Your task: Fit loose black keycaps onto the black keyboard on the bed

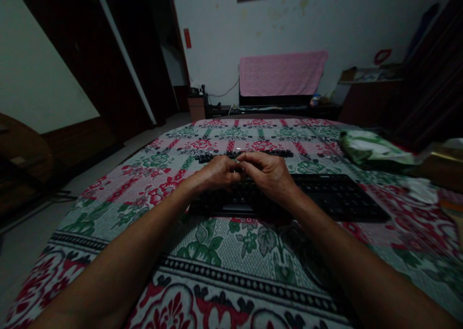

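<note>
A black computer keyboard [336, 194] lies on the flowered tablecloth in front of me. Above its left half, my left hand [222, 172] and my right hand [269, 172] meet, fingertips pinched together. Something small seems to be between them, too dark and small to name. Behind the hands, loose black keycaps [282, 153] lie in a row on the cloth, partly hidden by my fingers. The hands and forearms cover much of the keyboard's left and middle keys. A dark, rounded object [314, 256] sits partly under my right forearm; its kind is unclear.
The patterned tablecloth [144, 208] spreads over the whole table. At the right lie a green-and-white plastic package [376, 148], a crumpled white tissue [421, 190] and a brownish box [443, 165]. Beyond the table, a pink cloth [282, 73] covers a screen near the wall.
</note>
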### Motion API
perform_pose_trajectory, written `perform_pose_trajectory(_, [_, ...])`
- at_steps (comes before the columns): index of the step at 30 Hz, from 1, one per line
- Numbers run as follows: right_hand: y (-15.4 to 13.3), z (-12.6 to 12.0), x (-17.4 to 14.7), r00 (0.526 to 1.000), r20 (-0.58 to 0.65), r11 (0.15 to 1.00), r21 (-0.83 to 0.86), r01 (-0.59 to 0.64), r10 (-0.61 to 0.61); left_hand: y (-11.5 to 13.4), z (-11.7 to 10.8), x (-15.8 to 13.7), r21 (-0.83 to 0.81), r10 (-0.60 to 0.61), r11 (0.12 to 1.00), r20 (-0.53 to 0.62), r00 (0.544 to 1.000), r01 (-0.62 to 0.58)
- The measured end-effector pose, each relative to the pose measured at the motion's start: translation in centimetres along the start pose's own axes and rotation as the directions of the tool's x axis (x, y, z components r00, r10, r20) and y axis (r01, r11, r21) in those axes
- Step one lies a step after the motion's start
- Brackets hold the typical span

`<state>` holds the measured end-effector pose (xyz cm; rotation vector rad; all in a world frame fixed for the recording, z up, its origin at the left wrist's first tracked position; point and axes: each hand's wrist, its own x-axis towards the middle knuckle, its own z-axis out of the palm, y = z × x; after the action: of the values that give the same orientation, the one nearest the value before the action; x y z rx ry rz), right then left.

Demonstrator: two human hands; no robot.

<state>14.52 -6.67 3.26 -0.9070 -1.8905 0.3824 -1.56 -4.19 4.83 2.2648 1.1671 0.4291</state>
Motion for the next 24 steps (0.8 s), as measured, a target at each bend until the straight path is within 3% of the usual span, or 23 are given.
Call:
perform_pose_trajectory(9, [0.2, 0.5, -0.4, 0.999, 0.024, 0.985, -0.169, -0.036, 0.04, -0.2, -0.1, 0.1, 0.001, -0.073, 0.997, -0.001, 0.997, 0.073])
perform_pose_trajectory(14, [0.5, 2.1, -0.6, 0.985, -0.045, 0.948, -0.266, -0.174, 0.169, -1.3, 0.8, 0.4, -0.046, -0.107, 0.993, 0.04, 0.993, 0.109])
perform_pose_trajectory(17, [0.5, 2.8, -0.3, 0.979, -0.008, 0.92, -0.342, -0.194, 0.204, -1.8, 0.6, 0.3, 0.066, -0.071, 0.996, 0.05, 0.996, 0.067])
perform_pose_trajectory(21, [0.2, 2.7, 0.0, 0.969, 0.083, 0.907, -0.378, -0.186, 0.234, -2.5, -1.2, 0.0, 0.178, 0.031, 0.983, 0.057, 0.998, -0.041])
perform_pose_trajectory(24, [0.2, 2.4, -0.1, 0.959, 0.112, 0.909, -0.365, -0.202, 0.259, -3.3, -2.3, -0.5, 0.213, 0.025, 0.976, 0.093, 0.995, -0.044])
